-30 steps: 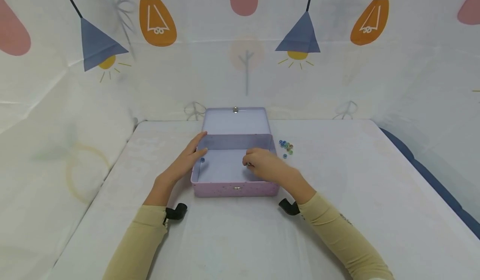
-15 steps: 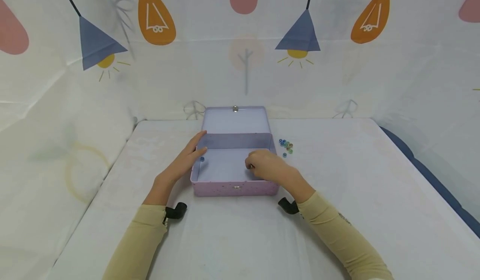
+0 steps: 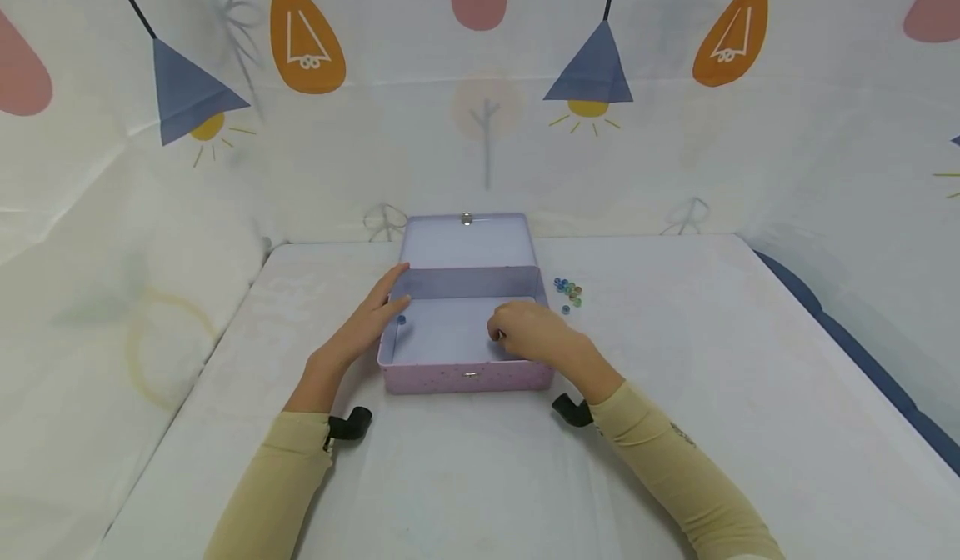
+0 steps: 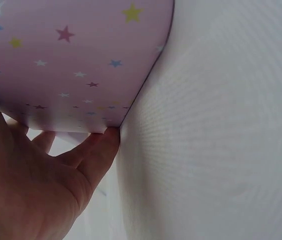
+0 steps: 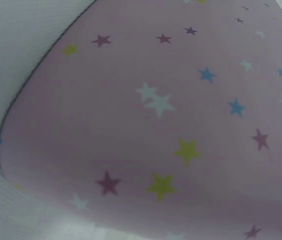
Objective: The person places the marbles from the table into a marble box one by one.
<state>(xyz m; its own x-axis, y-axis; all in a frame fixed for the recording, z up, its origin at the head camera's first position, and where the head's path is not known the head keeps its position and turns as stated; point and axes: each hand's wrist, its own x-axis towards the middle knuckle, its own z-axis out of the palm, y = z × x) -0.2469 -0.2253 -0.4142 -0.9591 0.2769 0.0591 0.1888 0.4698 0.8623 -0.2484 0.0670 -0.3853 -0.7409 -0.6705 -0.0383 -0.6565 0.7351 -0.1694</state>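
Note:
A pink, star-printed tin box (image 3: 427,378) stands on the table with its hinged lid (image 3: 469,242) raised behind it. My left hand (image 3: 367,322) grips the left wall, thumb over the rim; in the left wrist view the hand's fingers (image 4: 98,155) bend at the far edge of the outside. My right hand (image 3: 532,331) reaches over the right wall into the box. Its fingers are curled and pinch a small glass marble, mostly hidden now. A blue marble (image 3: 401,320) lies inside near the left wall. The right wrist view is filled by the box's starry outside (image 5: 131,135).
Several blue, green and amber marbles (image 3: 569,288) lie on the white table (image 3: 660,377) just right of the box, with one blue marble (image 3: 566,310) slightly nearer. A printed cloth (image 3: 360,152) hangs behind the table.
The shiny marble showing at my right fingertips a second ago is now nearly covered by the fingers. My left hand keeps its place on the box; the whole view shifts slightly.

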